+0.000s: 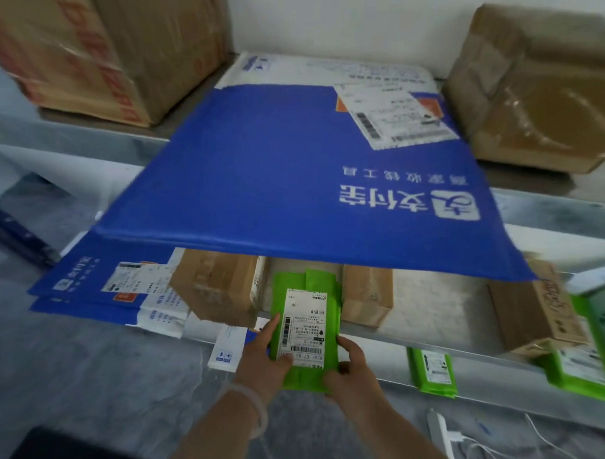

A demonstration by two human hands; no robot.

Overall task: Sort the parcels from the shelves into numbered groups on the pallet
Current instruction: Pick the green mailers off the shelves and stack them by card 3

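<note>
Both hands gripped the green parcel [304,327] at the lower shelf's [461,348] near edge: left hand [265,358] on its left side, right hand [353,368] at the near right corner. I judged the risk overhead: the big blue mailer [296,181] overhung (sagging, label far right), so lifting steeply could snag it. Brown boxes [220,288] flanked the parcel; open room lay nearward.

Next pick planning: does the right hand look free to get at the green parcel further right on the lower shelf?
Probably not yet: the right hand and left hand both hold a green parcel. The other green parcel lies uncovered.
</note>
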